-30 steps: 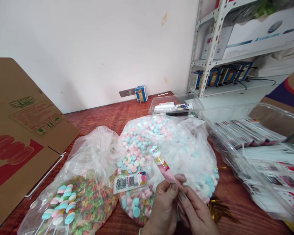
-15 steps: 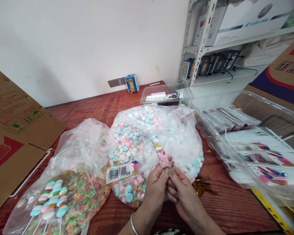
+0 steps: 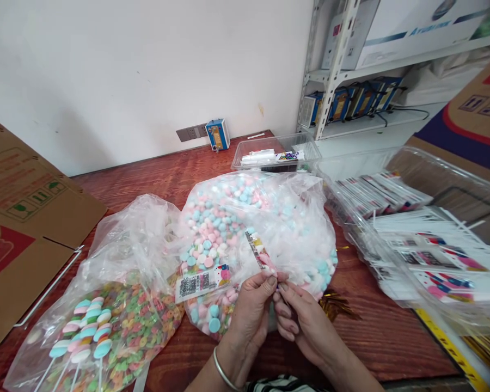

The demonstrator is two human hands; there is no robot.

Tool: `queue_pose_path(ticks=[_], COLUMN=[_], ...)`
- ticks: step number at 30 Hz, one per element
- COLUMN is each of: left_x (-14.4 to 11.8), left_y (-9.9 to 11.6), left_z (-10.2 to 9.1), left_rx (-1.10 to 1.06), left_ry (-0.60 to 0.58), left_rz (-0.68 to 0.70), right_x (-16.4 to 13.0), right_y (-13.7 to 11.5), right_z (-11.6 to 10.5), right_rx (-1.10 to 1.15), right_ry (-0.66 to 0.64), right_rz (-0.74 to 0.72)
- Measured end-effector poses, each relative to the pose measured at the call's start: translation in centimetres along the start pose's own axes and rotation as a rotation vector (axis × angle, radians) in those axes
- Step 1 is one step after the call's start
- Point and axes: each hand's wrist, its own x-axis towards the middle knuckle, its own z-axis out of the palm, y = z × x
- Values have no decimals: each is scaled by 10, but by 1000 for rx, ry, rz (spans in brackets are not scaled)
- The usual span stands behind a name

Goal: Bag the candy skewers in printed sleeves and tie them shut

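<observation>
A narrow, printed candy packet [image 3: 258, 251] points up and away from my hands, with black lettering and yellow, red and pink patches. My left hand [image 3: 251, 305] is closed on its lower end between thumb and fingers. Right beside it, my right hand [image 3: 302, 316] pinches at the same gathered end; the fingertips hide what lies between them. Under and behind the packet is a big clear bag of pastel marshmallows [image 3: 208, 245]. A flat printed wrapper [image 3: 202, 282] rests on that bag. Gold twist ties [image 3: 338, 306] lie right of my right hand.
At left, several marshmallow skewers [image 3: 87, 329] lie on a bag of gummy rings [image 3: 147, 316], beside a cardboard box [image 3: 28, 218]. A clear bin [image 3: 375, 239] of printed wrappers stands right. Behind are a smaller clear tray [image 3: 245, 147], a blue device [image 3: 218, 135] and a shelf [image 3: 330, 81].
The packet has turned in my fingers, so its black lettering now shows. Both hands stay together at its lower end. The whole view has shifted slightly.
</observation>
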Motion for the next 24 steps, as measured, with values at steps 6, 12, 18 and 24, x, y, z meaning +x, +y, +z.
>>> queue_pose_path(ticks=[6, 12, 18, 24], left_x=[0, -4, -10, -9], left_y=[-1, 0, 2, 12], left_z=[6, 3, 9, 2], left_rx=[11, 271, -34, -73], left_ry=[116, 72, -20, -240], left_rz=[125, 191, 143, 35], right_x=[0, -6, -17, -25], right_y=[17, 12, 11, -23], right_z=[-14, -12, -7, -13], right_rx=[-608, -870, -1043, -887], right_ry=[147, 199, 154, 415], right_rz=[-393, -554, -642, -655])
